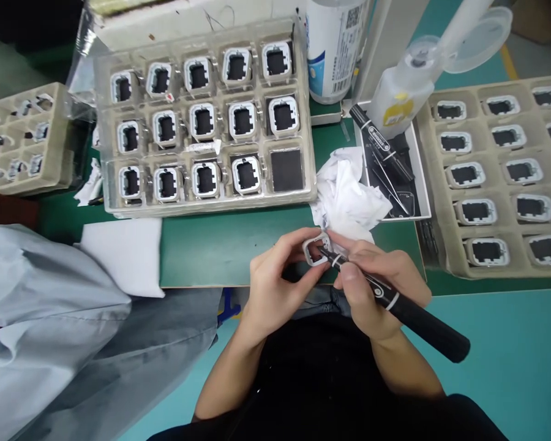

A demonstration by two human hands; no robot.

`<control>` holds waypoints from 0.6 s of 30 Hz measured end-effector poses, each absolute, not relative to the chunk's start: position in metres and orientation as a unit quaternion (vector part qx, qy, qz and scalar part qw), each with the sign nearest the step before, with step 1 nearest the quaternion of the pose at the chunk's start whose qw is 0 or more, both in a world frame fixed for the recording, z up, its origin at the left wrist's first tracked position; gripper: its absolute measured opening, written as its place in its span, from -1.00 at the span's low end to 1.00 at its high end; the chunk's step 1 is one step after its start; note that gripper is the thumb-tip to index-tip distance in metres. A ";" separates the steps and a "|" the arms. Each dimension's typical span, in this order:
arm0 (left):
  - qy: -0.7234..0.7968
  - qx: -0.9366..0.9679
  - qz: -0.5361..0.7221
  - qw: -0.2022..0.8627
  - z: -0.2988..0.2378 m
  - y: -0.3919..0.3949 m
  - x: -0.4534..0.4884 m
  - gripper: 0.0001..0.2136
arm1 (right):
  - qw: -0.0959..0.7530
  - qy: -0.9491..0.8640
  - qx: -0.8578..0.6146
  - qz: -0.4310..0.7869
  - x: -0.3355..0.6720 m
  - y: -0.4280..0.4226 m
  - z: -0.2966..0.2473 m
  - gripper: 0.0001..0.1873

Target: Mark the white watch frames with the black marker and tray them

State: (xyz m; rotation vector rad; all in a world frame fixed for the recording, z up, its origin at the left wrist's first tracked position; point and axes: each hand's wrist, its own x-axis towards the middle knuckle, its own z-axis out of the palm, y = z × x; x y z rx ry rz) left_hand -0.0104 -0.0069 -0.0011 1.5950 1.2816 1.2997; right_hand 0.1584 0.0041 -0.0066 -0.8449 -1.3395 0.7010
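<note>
Between the thumb and fingers of my left hand (pixel 275 285) is a small white rounded-square frame (pixel 309 252), held over the bench's front edge. My right hand (pixel 379 285) grips a black marker pen (pixel 408 315), its tip at the inner edge of the frame. Whether the tip touches the frame I cannot tell. Just behind my hands lies a crumpled white cloth (pixel 342 193). Beyond my left hand stands a clear compartment tray (pixel 211 205) with similar frames in its pockets; its front right pocket (pixel 288 171) shows only a dark bottom.
Another tray (pixel 450 260) of frames stands at right, and a third tray (pixel 62 141) at far left. A white box (pixel 422 184) holds a second marker (pixel 381 142) and tweezers. Bottles (pixel 333 55) stand behind. A person's grey-blue sleeve (pixel 41 306) is close at left, beside a white pad (pixel 123 254).
</note>
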 end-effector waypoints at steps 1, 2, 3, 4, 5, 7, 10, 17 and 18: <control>0.498 0.622 0.498 0.342 -0.001 -0.007 -0.011 -0.56 | 0.646 -0.591 -0.371 0.308 0.158 0.004 -0.006 -0.81; 0.500 0.627 0.495 0.334 -0.001 -0.008 -0.011 -0.56 | 0.647 -0.592 -0.371 0.306 0.158 0.005 -0.006 -0.80; 0.502 0.631 0.493 0.328 -0.001 -0.008 -0.012 -0.55 | 0.650 -0.592 -0.369 0.303 0.158 0.005 -0.005 -0.80; 0.503 0.634 0.491 0.323 -0.002 -0.009 -0.012 -0.54 | 0.650 -0.591 -0.370 0.301 0.158 0.005 -0.005 -0.80; 0.504 0.636 0.490 0.319 -0.002 -0.009 -0.012 -0.54 | 0.650 -0.591 -0.372 0.299 0.158 0.005 -0.005 -0.80; 0.506 0.639 0.488 0.312 -0.003 -0.010 -0.012 -0.54 | 0.642 -0.593 -0.379 0.304 0.158 0.005 -0.004 -0.80; 0.513 0.644 0.483 0.299 -0.003 -0.011 -0.011 -0.56 | 0.626 -0.600 -0.385 0.316 0.159 0.005 -0.002 -0.77; 0.518 0.658 0.474 0.272 -0.003 -0.012 -0.011 -0.57 | 0.629 -0.612 -0.402 0.261 0.157 0.006 -0.004 -0.78; 0.518 0.658 0.475 0.270 -0.003 -0.013 -0.011 -0.57 | 0.631 -0.612 -0.403 0.255 0.157 0.006 -0.004 -0.79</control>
